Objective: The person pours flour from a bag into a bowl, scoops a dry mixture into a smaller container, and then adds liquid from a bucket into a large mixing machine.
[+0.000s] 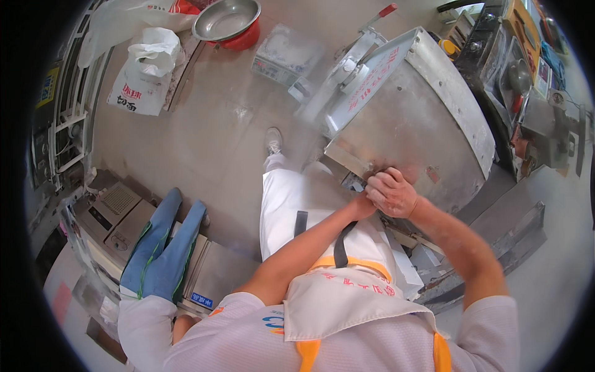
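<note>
My two hands meet at the near lower edge of a large metal machine (403,118) with a curved, dusty housing. Its fingers curled in, my right hand (392,192) is closed against the panel; whatever it grips, if anything, is hidden. My left hand (364,204) sits just beside and partly under the right one, so its fingers do not show. A small metal part (352,181) juts out by the panel's edge near both hands. I wear a white apron (347,304) with orange straps.
A person in blue trousers (164,248) is close on my left. Ahead lie a white plastic bag (145,74), a steel bowl (227,18) in a red basin (242,38), and a scale (273,71) carrying a clear bag. A stove (489,43) stands at the far right.
</note>
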A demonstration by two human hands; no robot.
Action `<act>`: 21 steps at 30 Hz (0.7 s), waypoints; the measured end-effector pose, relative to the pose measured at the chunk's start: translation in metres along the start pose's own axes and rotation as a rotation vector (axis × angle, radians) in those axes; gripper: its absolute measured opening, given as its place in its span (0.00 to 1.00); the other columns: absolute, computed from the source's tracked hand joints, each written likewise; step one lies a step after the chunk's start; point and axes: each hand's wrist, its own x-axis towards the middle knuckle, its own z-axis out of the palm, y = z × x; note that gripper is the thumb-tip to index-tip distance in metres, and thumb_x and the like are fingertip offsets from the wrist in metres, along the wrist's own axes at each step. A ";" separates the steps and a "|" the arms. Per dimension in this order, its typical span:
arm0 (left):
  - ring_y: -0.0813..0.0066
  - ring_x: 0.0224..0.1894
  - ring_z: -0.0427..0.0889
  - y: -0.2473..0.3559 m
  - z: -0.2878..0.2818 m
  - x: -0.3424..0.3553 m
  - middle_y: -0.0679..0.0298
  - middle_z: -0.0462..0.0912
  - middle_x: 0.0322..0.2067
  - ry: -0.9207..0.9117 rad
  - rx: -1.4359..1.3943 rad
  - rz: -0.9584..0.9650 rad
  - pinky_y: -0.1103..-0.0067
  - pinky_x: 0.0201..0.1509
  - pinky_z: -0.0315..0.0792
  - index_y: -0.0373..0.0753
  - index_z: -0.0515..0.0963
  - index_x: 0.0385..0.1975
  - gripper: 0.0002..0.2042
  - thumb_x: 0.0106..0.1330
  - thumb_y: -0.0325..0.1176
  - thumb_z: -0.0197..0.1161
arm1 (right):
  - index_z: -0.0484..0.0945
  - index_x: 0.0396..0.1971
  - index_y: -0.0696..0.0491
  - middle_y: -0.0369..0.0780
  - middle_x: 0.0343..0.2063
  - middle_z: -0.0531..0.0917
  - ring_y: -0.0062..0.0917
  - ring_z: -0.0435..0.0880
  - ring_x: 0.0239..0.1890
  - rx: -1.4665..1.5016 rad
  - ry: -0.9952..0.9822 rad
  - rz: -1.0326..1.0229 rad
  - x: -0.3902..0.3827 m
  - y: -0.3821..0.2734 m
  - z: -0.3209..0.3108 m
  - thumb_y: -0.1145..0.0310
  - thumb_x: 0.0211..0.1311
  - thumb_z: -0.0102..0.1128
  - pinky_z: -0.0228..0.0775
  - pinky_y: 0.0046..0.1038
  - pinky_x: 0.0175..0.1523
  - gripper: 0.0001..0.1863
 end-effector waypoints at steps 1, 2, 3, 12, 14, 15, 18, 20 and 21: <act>0.56 0.55 0.83 -0.004 -0.001 -0.001 0.49 0.86 0.49 -0.036 0.042 -0.007 0.69 0.61 0.74 0.33 0.82 0.48 0.13 0.71 0.35 0.64 | 0.79 0.48 0.49 0.40 0.52 0.79 0.36 0.75 0.57 0.017 -0.047 -0.045 0.005 0.006 -0.005 0.66 0.54 0.64 0.59 0.43 0.67 0.19; 0.56 0.54 0.83 -0.005 -0.003 -0.001 0.49 0.86 0.47 -0.059 0.078 -0.017 0.69 0.60 0.74 0.33 0.82 0.46 0.12 0.71 0.34 0.64 | 0.78 0.48 0.49 0.40 0.52 0.79 0.37 0.75 0.57 0.040 -0.099 -0.102 0.006 0.008 -0.006 0.65 0.55 0.62 0.58 0.42 0.67 0.19; 0.60 0.52 0.84 0.005 -0.007 -0.001 0.52 0.87 0.48 -0.146 -0.125 -0.054 0.69 0.59 0.75 0.31 0.81 0.48 0.14 0.72 0.35 0.64 | 0.78 0.49 0.48 0.39 0.53 0.79 0.36 0.75 0.58 -0.053 0.000 0.028 0.001 0.003 0.003 0.65 0.54 0.63 0.58 0.43 0.67 0.20; 0.72 0.56 0.82 0.040 -0.027 0.011 0.60 0.85 0.55 -0.355 -0.601 -0.308 0.72 0.64 0.76 0.31 0.78 0.60 0.20 0.78 0.41 0.62 | 0.79 0.48 0.56 0.49 0.49 0.81 0.49 0.74 0.56 -0.245 0.814 1.653 -0.013 -0.020 0.032 0.62 0.76 0.49 0.63 0.47 0.59 0.15; 0.71 0.56 0.82 0.039 -0.033 0.023 0.60 0.84 0.56 -0.392 -0.542 -0.311 0.72 0.64 0.76 0.32 0.78 0.61 0.21 0.78 0.41 0.62 | 0.78 0.45 0.59 0.51 0.47 0.80 0.49 0.74 0.56 -0.294 0.832 1.874 -0.018 -0.018 0.037 0.60 0.77 0.48 0.63 0.48 0.59 0.16; 0.71 0.57 0.82 0.037 -0.032 0.024 0.59 0.84 0.57 -0.415 -0.518 -0.314 0.72 0.65 0.76 0.32 0.78 0.61 0.21 0.78 0.41 0.62 | 0.77 0.42 0.62 0.52 0.46 0.80 0.47 0.74 0.55 -0.278 0.870 1.932 -0.018 -0.019 0.039 0.61 0.78 0.48 0.63 0.47 0.60 0.17; 0.70 0.57 0.82 0.042 -0.032 0.019 0.60 0.83 0.57 -0.382 -0.557 -0.394 0.73 0.65 0.76 0.32 0.77 0.61 0.22 0.77 0.42 0.63 | 0.77 0.42 0.61 0.52 0.46 0.80 0.47 0.74 0.55 -0.083 1.041 1.988 -0.025 -0.025 0.043 0.61 0.77 0.49 0.63 0.46 0.61 0.17; 0.69 0.59 0.81 0.041 -0.036 0.022 0.60 0.82 0.60 -0.424 -0.508 -0.416 0.72 0.65 0.77 0.34 0.75 0.64 0.24 0.75 0.43 0.65 | 0.77 0.44 0.62 0.52 0.47 0.80 0.45 0.74 0.55 0.117 1.029 1.830 -0.030 -0.043 0.032 0.59 0.77 0.51 0.63 0.46 0.63 0.18; 0.68 0.60 0.81 0.038 -0.037 0.024 0.61 0.81 0.61 -0.447 -0.484 -0.429 0.72 0.65 0.77 0.34 0.73 0.66 0.26 0.75 0.43 0.67 | 0.78 0.46 0.63 0.51 0.48 0.80 0.43 0.75 0.55 0.251 1.044 1.769 -0.030 -0.051 0.029 0.58 0.76 0.53 0.62 0.47 0.63 0.19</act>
